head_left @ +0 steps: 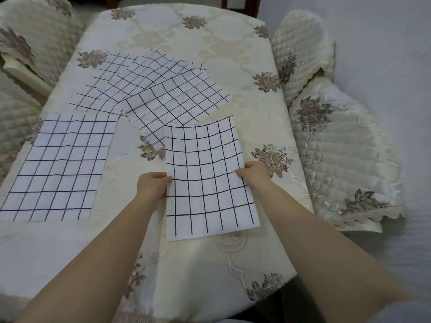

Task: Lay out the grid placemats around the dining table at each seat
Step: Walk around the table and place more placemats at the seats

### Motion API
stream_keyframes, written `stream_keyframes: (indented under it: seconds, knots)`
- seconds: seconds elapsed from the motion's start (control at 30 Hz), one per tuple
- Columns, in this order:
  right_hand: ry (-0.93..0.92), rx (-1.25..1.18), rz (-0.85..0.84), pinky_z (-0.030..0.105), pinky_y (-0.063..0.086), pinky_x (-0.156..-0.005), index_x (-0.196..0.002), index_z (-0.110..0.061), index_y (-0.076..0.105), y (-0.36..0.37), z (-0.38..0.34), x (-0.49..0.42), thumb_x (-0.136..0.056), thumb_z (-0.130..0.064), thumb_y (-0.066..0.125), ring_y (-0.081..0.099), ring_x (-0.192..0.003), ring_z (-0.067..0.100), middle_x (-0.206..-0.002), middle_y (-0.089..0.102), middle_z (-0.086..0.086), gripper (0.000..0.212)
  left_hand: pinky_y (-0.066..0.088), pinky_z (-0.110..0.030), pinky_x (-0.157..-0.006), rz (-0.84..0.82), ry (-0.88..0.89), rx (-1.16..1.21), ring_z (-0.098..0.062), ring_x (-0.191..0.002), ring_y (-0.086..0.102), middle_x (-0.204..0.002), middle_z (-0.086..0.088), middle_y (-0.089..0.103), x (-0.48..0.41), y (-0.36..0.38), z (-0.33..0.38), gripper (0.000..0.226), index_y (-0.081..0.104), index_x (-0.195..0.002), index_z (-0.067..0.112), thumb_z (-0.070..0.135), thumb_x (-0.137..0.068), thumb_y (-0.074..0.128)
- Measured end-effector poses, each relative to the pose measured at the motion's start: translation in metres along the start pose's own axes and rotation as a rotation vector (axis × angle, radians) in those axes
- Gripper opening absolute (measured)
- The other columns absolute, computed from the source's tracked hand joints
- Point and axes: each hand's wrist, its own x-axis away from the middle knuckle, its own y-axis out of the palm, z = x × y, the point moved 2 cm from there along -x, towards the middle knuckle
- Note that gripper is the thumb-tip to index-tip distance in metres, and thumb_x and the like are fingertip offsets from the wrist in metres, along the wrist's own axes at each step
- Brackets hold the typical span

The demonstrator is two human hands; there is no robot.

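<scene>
I hold a white placemat with a black grid (207, 180) above the right half of the dining table (233, 54). My left hand (152, 186) pinches its left edge and my right hand (253, 174) pinches its right edge. Its far end curls up slightly. A second grid placemat (60, 166) lies flat at the table's left side. A loose pile of overlapping grid placemats (151, 89) sits fanned out in the middle of the table, its near corner tucked under the held mat.
The table wears a cream cloth with brown flower embroidery. Chairs with quilted cream covers stand at the right (335, 145), the far right (303, 52) and the far left (30, 36). Grey floor lies to the right.
</scene>
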Motion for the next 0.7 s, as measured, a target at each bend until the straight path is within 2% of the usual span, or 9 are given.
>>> stream_keyframes:
  seconds: [0.1,0.17,0.27,0.37,0.47,0.53,0.63,0.7]
  knots:
    - [-0.002,-0.044,0.081,0.034,0.050,-0.072,-0.085,0.010,0.065,-0.016,0.008,0.000,-0.079,-0.010,0.069,0.063,-0.081,0.028,-0.080,0.066,0.018,0.021,0.057,-0.035,-0.073,-0.062,0.048,-0.003,-0.027,-0.072,0.067,-0.079,-0.013,0.069,0.000,0.019,0.011,0.009,0.068,-0.080,0.010,0.002,-0.083,0.068]
    - [0.013,-0.068,0.124,0.040,0.053,-0.081,-0.087,0.006,0.069,-0.029,0.016,-0.002,-0.079,-0.011,0.069,0.067,-0.083,0.033,-0.084,0.070,0.020,0.019,0.055,-0.029,-0.064,-0.097,0.076,-0.014,-0.022,-0.066,0.066,-0.077,-0.011,0.068,0.001,0.033,0.018,0.009,0.068,-0.081,0.010,0.001,-0.084,0.066]
    - [0.005,-0.080,0.154,0.035,0.053,-0.074,-0.076,-0.009,0.070,-0.051,0.024,-0.004,-0.080,-0.011,0.069,0.063,-0.076,0.025,-0.077,0.068,0.013,0.005,0.054,-0.026,-0.058,-0.136,0.092,-0.019,-0.022,-0.064,0.066,-0.077,-0.011,0.069,0.002,0.054,0.026,0.011,0.068,-0.081,0.011,0.001,-0.084,0.066]
    - [0.023,-0.105,0.164,0.030,0.043,-0.065,-0.065,-0.005,0.063,-0.074,0.033,-0.013,-0.082,-0.010,0.068,0.053,-0.069,0.020,-0.067,0.058,0.009,0.018,0.056,-0.024,-0.053,-0.155,0.091,-0.005,-0.022,-0.065,0.067,-0.078,-0.012,0.069,0.004,0.080,0.033,0.013,0.067,-0.080,0.012,0.000,-0.085,0.065]
    - [0.034,-0.148,0.160,0.031,0.046,-0.068,-0.084,0.005,0.067,-0.093,0.039,-0.028,-0.084,-0.010,0.066,0.050,-0.073,0.020,-0.076,0.055,0.010,0.015,0.059,-0.026,-0.058,-0.164,0.088,0.008,-0.024,-0.068,0.068,-0.081,-0.014,0.070,0.003,0.102,0.038,0.008,0.068,-0.089,0.006,0.000,-0.085,0.064]
    - [0.039,-0.155,0.158,0.031,0.045,-0.070,-0.099,0.014,0.063,-0.104,0.042,-0.037,-0.085,-0.009,0.066,0.049,-0.075,0.020,-0.079,0.055,0.012,0.027,0.059,-0.028,-0.061,-0.161,0.082,0.007,-0.024,-0.069,0.069,-0.082,-0.014,0.070,0.001,0.113,0.040,0.009,0.069,-0.091,0.006,0.001,-0.085,0.064]
    - [0.045,-0.165,0.155,0.031,0.045,-0.073,-0.110,0.019,0.057,-0.115,0.047,-0.048,-0.085,-0.008,0.066,0.056,-0.077,0.024,-0.091,0.065,0.030,0.038,0.057,-0.025,-0.055,-0.169,0.068,0.021,-0.023,-0.066,0.068,-0.080,-0.014,0.070,0.000,0.128,0.042,0.008,0.068,-0.087,0.007,0.000,-0.085,0.063]
    - [0.060,-0.174,0.148,0.033,0.048,-0.078,-0.116,0.019,0.053,-0.119,0.049,-0.053,-0.086,-0.008,0.066,0.060,-0.083,0.027,-0.101,0.065,0.032,0.043,0.056,-0.025,-0.053,-0.165,0.054,0.021,-0.023,-0.065,0.067,-0.078,-0.012,0.069,0.000,0.136,0.043,0.011,0.067,-0.081,0.010,0.000,-0.086,0.063]
